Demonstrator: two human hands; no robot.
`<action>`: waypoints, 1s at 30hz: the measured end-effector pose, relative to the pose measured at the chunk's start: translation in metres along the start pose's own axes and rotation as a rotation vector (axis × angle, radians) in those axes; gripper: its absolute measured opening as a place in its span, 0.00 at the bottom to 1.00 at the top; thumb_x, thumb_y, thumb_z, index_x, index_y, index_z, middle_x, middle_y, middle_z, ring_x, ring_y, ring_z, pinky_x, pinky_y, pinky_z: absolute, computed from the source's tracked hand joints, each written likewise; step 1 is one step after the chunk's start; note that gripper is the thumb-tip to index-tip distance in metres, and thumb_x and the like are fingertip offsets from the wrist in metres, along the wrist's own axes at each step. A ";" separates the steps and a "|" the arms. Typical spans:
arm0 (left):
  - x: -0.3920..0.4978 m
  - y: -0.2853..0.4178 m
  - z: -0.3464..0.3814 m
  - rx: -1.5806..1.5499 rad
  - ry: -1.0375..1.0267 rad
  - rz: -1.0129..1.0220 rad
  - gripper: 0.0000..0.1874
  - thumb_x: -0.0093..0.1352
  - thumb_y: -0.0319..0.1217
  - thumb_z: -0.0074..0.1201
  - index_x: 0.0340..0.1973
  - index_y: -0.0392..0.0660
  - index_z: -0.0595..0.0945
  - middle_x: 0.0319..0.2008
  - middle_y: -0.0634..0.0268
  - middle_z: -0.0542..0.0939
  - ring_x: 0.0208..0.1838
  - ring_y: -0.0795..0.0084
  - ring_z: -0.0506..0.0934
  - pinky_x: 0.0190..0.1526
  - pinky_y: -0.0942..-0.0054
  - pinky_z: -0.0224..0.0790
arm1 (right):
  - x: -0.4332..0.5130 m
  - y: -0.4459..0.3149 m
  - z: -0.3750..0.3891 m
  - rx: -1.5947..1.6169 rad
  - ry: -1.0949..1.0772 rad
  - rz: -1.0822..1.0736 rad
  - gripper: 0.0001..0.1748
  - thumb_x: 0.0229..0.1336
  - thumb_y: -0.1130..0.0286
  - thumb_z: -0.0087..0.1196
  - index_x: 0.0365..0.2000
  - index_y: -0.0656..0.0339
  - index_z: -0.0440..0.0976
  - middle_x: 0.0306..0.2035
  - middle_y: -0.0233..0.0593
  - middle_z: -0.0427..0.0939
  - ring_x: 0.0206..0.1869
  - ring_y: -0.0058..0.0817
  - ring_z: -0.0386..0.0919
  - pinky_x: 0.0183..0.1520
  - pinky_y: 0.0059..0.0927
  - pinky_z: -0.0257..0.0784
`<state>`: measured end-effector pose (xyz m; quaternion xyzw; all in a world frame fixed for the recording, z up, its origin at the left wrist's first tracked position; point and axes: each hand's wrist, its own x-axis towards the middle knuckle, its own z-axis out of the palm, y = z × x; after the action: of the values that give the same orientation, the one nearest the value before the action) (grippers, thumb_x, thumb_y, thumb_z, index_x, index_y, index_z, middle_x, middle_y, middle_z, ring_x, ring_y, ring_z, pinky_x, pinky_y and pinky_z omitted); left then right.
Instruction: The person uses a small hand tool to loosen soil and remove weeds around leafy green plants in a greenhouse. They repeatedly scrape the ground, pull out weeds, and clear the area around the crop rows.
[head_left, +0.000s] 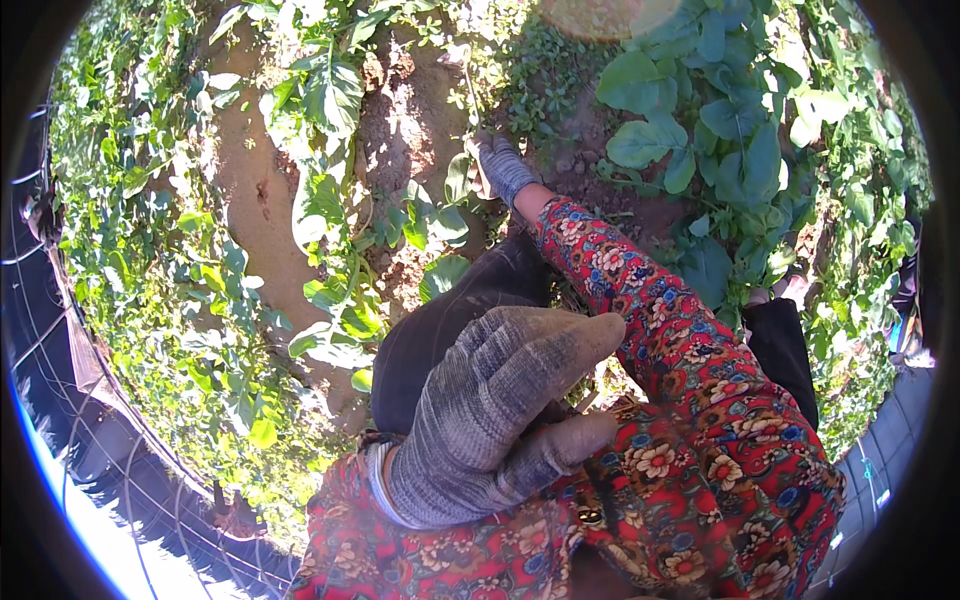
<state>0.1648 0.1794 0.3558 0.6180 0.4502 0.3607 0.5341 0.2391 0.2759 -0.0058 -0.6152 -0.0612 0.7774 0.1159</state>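
Note:
My left hand (495, 420), in a grey knit glove with soiled fingertips, is raised close to the camera in front of my chest. Its thumb stands apart from the bent fingers, and nothing shows between them. My right hand (504, 166), gloved alike, reaches down to the soil beyond my knee. It is among low weeds (536, 82), and a thin pale stem (471, 82) rises beside its fingers. Whether those fingers grip anything is hidden. A broad-leaved plant (442, 225) grows just left of that hand.
Large leafy greens (720, 142) grow at the right, and a row of leafy plants (337, 97) stands left of centre. Bare soil (259, 195) runs between rows. My dark-trousered knee (457, 322) is bent below the right arm. Wire netting (82, 397) edges the left side.

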 end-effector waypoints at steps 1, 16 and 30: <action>0.001 0.001 -0.001 -0.007 -0.004 -0.009 0.27 0.62 0.38 0.61 0.53 0.35 0.76 0.44 0.54 0.79 0.47 0.54 0.77 0.49 0.61 0.68 | 0.003 0.005 -0.002 -0.034 0.006 -0.013 0.20 0.61 0.41 0.46 0.40 0.44 0.67 0.27 0.37 0.68 0.27 0.36 0.67 0.35 0.49 0.64; -0.002 -0.002 0.000 0.013 0.016 0.034 0.27 0.62 0.37 0.62 0.53 0.36 0.76 0.43 0.55 0.79 0.45 0.55 0.77 0.48 0.61 0.68 | -0.090 0.074 -0.126 -1.029 0.062 -0.487 0.35 0.60 0.50 0.50 0.58 0.66 0.59 0.40 0.59 0.76 0.34 0.51 0.79 0.40 0.45 0.75; -0.002 -0.002 -0.001 0.002 0.030 0.023 0.26 0.62 0.36 0.62 0.53 0.37 0.76 0.42 0.54 0.79 0.44 0.54 0.77 0.46 0.61 0.68 | -0.044 -0.069 -0.038 -1.605 0.387 -0.513 0.40 0.59 0.68 0.46 0.69 0.45 0.43 0.50 0.64 0.73 0.51 0.53 0.76 0.54 0.49 0.71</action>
<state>0.1629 0.1774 0.3543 0.6181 0.4515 0.3756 0.5226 0.2928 0.3295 0.0432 -0.5998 -0.7078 0.3304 -0.1735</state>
